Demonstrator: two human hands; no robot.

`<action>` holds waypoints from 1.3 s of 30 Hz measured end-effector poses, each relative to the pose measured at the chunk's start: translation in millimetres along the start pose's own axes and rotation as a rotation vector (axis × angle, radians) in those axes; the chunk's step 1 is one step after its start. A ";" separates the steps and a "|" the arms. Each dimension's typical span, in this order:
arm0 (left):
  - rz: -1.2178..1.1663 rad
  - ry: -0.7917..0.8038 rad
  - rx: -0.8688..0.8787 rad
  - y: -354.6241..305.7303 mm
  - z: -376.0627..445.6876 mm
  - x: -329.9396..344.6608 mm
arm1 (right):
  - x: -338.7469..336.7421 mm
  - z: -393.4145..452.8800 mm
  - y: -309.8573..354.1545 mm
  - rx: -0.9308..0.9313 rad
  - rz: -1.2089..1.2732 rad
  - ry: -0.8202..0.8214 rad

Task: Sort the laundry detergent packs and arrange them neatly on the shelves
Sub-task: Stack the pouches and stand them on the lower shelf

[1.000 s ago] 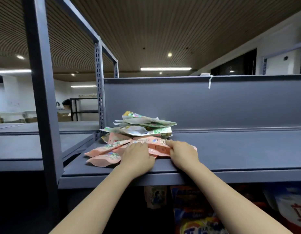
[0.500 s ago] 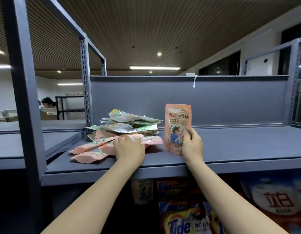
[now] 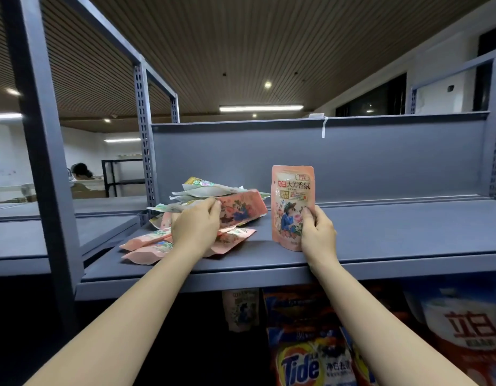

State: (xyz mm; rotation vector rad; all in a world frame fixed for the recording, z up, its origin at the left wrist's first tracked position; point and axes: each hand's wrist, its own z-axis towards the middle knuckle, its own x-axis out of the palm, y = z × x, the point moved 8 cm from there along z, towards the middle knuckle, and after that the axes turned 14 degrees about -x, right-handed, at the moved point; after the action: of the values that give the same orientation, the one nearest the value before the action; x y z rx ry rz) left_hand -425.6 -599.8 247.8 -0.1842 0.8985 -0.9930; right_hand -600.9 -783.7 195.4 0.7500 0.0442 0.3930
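The upright pink pack (image 3: 292, 201) stands on the grey shelf (image 3: 380, 246) just right of centre, its printed face toward the camera. The right hand (image 3: 317, 235) grips it along its right edge, at about four o'clock on the pack, fingers curled onto the front. Half a second ago it stood the same way under the same grip; a second ago no pack was upright and both hands lay on the heap.

At nine o'clock from the upright pack, the left hand (image 3: 196, 227) pinches a second pink pack (image 3: 241, 208), lifted and tilted on its long side above the pile (image 3: 191, 218). Half a second ago that hand only rested flat on the flat-lying pink packs.

The pile holds pink packs at its near side, two jutting toward eight o'clock, and green-and-white packs (image 3: 205, 190) stacked at the far side near the grey back panel (image 3: 352, 162).

Under the shelf, at six o'clock, the lower tier holds a hanging pink pack (image 3: 241, 307), Tide bags (image 3: 310, 363) and a large red-and-white bag (image 3: 469, 330).
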 end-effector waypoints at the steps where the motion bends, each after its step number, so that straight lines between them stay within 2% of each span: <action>1: 0.062 0.040 0.059 -2.9 -2.1 4.4 | 0.0 0.1 0.4 -0.007 0.000 0.000; 3: 0.183 0.093 0.172 -7.6 -10.4 14.5 | 0.1 0.4 0.2 -0.020 -0.003 0.000; 5: 0.217 0.092 0.208 -9.1 -16.7 17.8 | 1.0 0.8 -1.0 -0.023 -0.005 0.002; 8: 0.309 0.082 0.157 -1.8 -14.9 18.7 | 2.1 0.8 -2.6 -0.028 -0.005 0.013; 10: 0.383 0.156 0.062 15.1 -10.4 23.0 | 2.1 1.1 -2.6 -0.036 -0.003 0.016; 13: 0.293 0.222 -0.065 34.8 -6.1 20.6 | 2.4 1.4 -2.6 -0.043 -0.016 0.019; 16: 0.252 0.240 -0.037 27.8 -3.8 17.3 | 2.9 0.7 -1.8 -0.049 -0.035 0.018; 21: 0.033 0.087 -0.011 4.0 6.6 -5.7 | 1.4 -0.2 -0.2 -0.062 -0.062 0.009; 24: -0.033 -0.078 0.060 -23.0 7.0 -21.3 | 1.8 -1.2 0.9 -0.060 -0.059 0.001; 26: -0.147 -0.102 0.075 -40.1 8.3 -24.5 | 2.1 -2.0 1.9 -0.055 -0.049 0.000; 30: -0.418 0.080 0.057 -65.1 12.4 0.0 | 1.8 -2.5 1.8 -0.043 -0.033 0.001; 34: -0.638 0.464 -0.114 -67.6 3.4 49.2 | 0.7 -2.0 -0.6 -0.039 -0.053 -0.011; 37: -0.721 0.664 -0.247 -63.1 -2.2 77.9 | 1.8 -1.7 -4.3 -0.030 -0.051 -0.006; 39: -0.681 0.780 -0.281 -64.2 -8.7 91.4 | 2.5 -1.7 -4.9 -0.029 -0.045 0.005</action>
State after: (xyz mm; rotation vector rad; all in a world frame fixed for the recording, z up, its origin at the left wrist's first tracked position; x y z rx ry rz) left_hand -452.2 -705.8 223.2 -0.3668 1.7596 -1.6118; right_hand -597.2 -784.9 191.1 0.7180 0.0596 0.3521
